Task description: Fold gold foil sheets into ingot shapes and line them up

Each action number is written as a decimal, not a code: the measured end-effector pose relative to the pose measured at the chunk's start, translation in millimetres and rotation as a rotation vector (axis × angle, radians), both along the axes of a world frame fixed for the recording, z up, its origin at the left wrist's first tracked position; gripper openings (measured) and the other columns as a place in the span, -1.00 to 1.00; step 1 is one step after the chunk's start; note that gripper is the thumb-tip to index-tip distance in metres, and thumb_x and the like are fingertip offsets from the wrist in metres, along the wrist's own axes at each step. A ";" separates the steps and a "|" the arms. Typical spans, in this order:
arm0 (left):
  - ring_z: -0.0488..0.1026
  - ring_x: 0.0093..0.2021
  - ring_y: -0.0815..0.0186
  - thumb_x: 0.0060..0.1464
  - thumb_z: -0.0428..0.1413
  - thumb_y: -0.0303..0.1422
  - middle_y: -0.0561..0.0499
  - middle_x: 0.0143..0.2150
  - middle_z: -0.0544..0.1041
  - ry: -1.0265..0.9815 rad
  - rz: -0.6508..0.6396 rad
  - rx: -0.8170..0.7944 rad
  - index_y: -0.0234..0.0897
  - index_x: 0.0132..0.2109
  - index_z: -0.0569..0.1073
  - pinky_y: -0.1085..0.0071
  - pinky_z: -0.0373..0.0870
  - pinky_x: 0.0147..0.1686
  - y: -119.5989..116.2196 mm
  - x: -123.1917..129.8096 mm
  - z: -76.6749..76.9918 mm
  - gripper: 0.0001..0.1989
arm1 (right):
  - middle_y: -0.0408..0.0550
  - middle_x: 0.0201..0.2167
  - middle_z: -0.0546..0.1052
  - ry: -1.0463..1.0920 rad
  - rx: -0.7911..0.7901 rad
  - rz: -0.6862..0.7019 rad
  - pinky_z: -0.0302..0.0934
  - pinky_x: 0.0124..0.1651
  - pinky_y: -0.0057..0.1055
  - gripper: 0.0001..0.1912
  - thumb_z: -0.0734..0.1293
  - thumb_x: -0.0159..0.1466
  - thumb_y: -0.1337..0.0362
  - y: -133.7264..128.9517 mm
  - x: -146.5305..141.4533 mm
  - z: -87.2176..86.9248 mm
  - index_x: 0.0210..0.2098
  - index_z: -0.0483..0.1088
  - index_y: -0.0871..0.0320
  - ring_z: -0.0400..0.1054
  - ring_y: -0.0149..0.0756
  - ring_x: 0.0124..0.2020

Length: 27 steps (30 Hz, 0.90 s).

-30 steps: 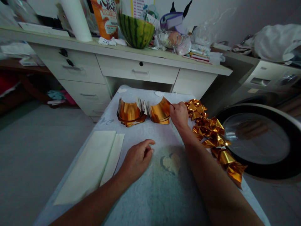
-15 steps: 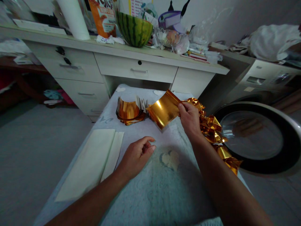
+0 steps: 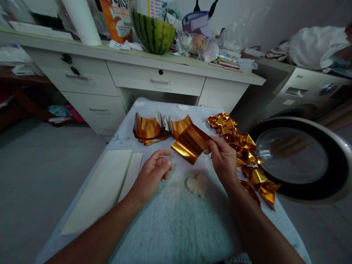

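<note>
A curved gold foil sheet [image 3: 191, 143] is pinched at its right edge by my right hand [image 3: 222, 157], above the cloth-covered table. Empty and with fingers apart, my left hand [image 3: 155, 172] hovers left of the sheet, not touching it. Behind the held sheet lies another gold sheet [image 3: 180, 125]. A stack of curved gold sheets [image 3: 148, 128] with pale edges sits to its left. Folded gold foil pieces [image 3: 247, 146] run down the table's right side, partly behind my right arm. White folded paper [image 3: 101, 190] lies left of my left hand.
The blue patterned cloth [image 3: 176, 223] covers the table. Beyond it stands a white desk [image 3: 162, 82] bearing a watermelon half [image 3: 154, 33], a paper roll [image 3: 82, 22] and an orange bag [image 3: 117, 22]. An open washing machine door [image 3: 297, 157] is at the right.
My right hand has brought the gold sheet lower and nearer, uncovering the gold sheet behind it. My left hand has shifted left and up a little, and its fingers have spread.
</note>
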State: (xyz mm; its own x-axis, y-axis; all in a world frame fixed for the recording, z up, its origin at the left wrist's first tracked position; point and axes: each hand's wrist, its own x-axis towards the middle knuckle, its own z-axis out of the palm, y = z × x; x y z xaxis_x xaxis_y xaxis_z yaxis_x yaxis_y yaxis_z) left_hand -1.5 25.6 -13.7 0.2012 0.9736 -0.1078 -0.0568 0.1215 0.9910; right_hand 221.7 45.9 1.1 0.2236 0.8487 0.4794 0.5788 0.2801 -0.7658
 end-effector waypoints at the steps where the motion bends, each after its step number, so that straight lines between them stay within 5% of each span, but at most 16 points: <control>1: 0.32 -0.51 0.44 0.15 0.10 -0.26 0.14 -0.43 0.41 -0.019 0.005 -0.012 -0.23 0.05 0.30 0.45 0.19 -0.47 0.3 0.2 -0.4 -0.66 | -0.11 -0.42 0.58 0.000 0.020 0.015 0.37 -0.33 -0.33 -0.73 0.24 0.36 0.16 -1.0 -1.1 -1.2 -0.11 0.53 0.08 0.44 -0.30 -0.48; 5: 0.52 -0.25 0.32 0.06 0.15 -0.36 0.00 -0.13 0.51 -0.092 0.040 -0.053 -0.16 0.23 0.13 0.38 0.35 -0.26 0.9 1.5 -2.2 -0.39 | -0.03 -0.09 0.60 -0.063 0.126 0.104 0.37 0.03 -0.17 -0.76 0.24 0.36 0.25 -5.8 -6.7 -3.5 -0.07 0.52 0.02 0.49 -0.20 -0.07; 8: 0.50 0.01 0.23 -0.03 0.18 -0.42 -0.11 0.11 0.41 -0.158 0.032 -0.084 -0.10 0.30 0.04 0.30 0.38 -0.06 1.0 2.7 -2.4 -0.22 | -0.02 0.01 0.56 -0.092 0.161 0.198 0.30 0.16 -0.13 -0.74 0.23 0.37 0.29 -11.4 -12.4 -3.5 -0.05 0.51 0.00 0.43 -0.19 0.07; 13: 0.51 0.00 0.21 -0.07 0.19 -0.46 -0.16 0.17 0.37 -0.205 -0.028 -0.168 -0.06 0.35 -0.01 0.24 0.40 -0.01 0.8 3.1 -0.9 -0.12 | 0.02 0.12 0.49 -0.090 0.164 0.305 0.26 0.20 -0.08 -0.70 0.22 0.37 0.29 -20.7 -19.3 -2.4 0.02 0.47 -0.02 0.37 -0.17 0.15; 17: 0.54 -0.10 0.17 0.09 0.13 -0.28 -0.13 0.01 0.50 -0.360 0.000 -0.224 -0.14 0.29 0.12 0.17 0.45 -0.07 3.4 2.0 0.2 -0.35 | 0.03 0.11 0.49 -0.076 0.169 0.403 0.28 0.16 -0.08 -0.70 0.22 0.36 0.31 -24.3 -20.6 0.4 0.02 0.46 -0.02 0.39 -0.16 0.12; 21: 0.52 -0.08 0.16 0.22 0.01 -0.08 -0.15 -0.03 0.51 -0.460 0.086 -0.231 -0.23 0.15 0.28 0.18 0.46 -0.08 7.7 -0.2 0.2 -0.54 | 0.04 -0.11 0.57 -0.076 0.181 0.471 0.35 -0.02 -0.15 -0.73 0.23 0.32 0.32 -25.3 -20.5 2.7 -0.05 0.48 0.04 0.45 -0.16 -0.05; 27: 0.46 -0.05 0.30 0.08 0.20 -0.26 -0.05 0.04 0.46 -0.250 0.216 -0.116 -0.23 0.01 0.40 0.38 0.39 -0.06 9.9 -4.5 -2.0 -0.64 | -0.04 -0.31 0.56 -0.220 0.266 0.565 0.27 -0.22 -0.19 -0.74 0.22 0.19 0.34 -23.4 -21.2 -0.4 -0.17 0.46 0.07 0.42 -0.21 -0.30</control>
State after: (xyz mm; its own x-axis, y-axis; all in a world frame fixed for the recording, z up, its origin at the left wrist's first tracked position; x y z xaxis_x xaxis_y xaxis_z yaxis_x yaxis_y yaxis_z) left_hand -6.0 35.5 -15.6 0.0256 0.9807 -0.1939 -0.3327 0.1913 0.9234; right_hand 200.5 22.5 0.8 -0.3487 0.6532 0.6722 0.4226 0.7497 -0.5093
